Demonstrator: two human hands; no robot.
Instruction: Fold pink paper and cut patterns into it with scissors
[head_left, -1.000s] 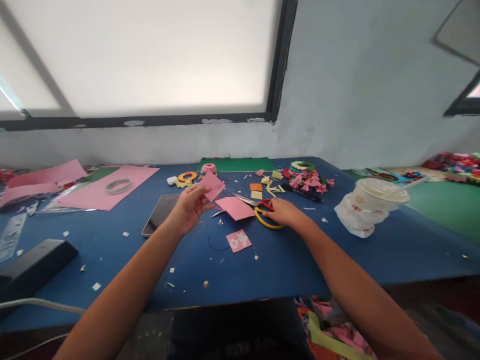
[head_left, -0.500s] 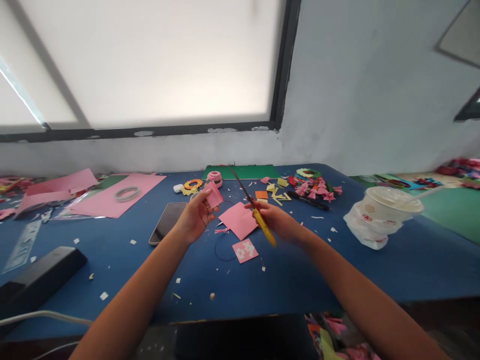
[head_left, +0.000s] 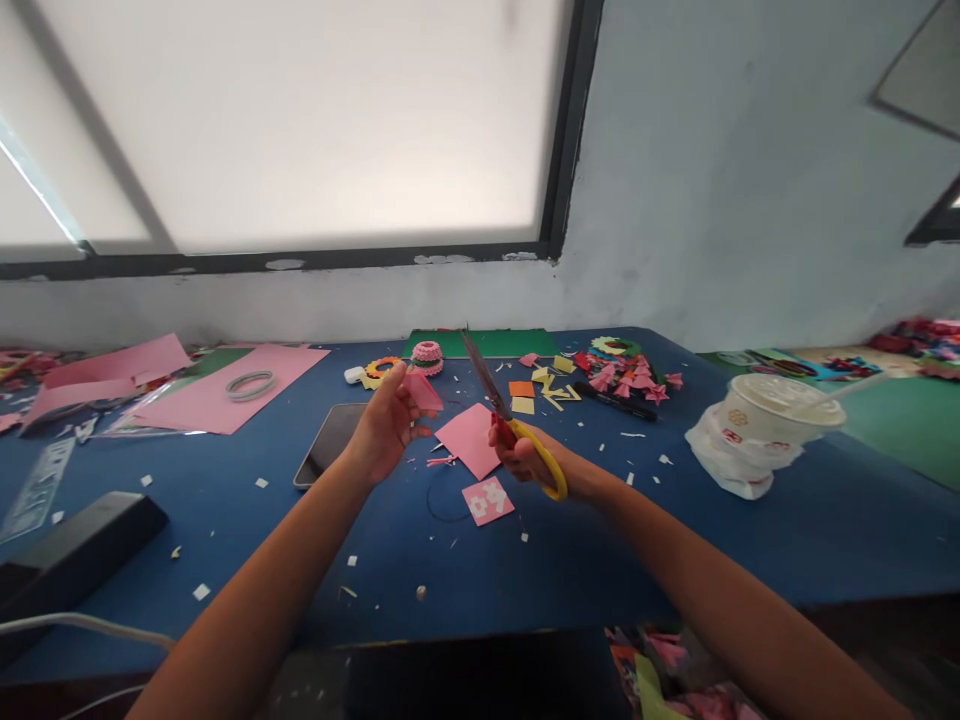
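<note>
Between the fingers of my left hand is a small folded pink paper. My right hand grips yellow-handled scissors, whose dark blades point up and away, apart from the folded paper. A pink paper square lies on the blue table between my hands, partly behind the right one. Nearer to me sits a smaller pink square with white shapes.
A phone lies left of my left hand. Pink sheets with a tape ring, a black box and a ruler are further left. Paper pieces and a black marker lie behind; a lidded cup stands right.
The scissors have turned in my right hand, so the yellow handle loops show more. The folded pink paper has tilted in my left hand and now looks triangular.
</note>
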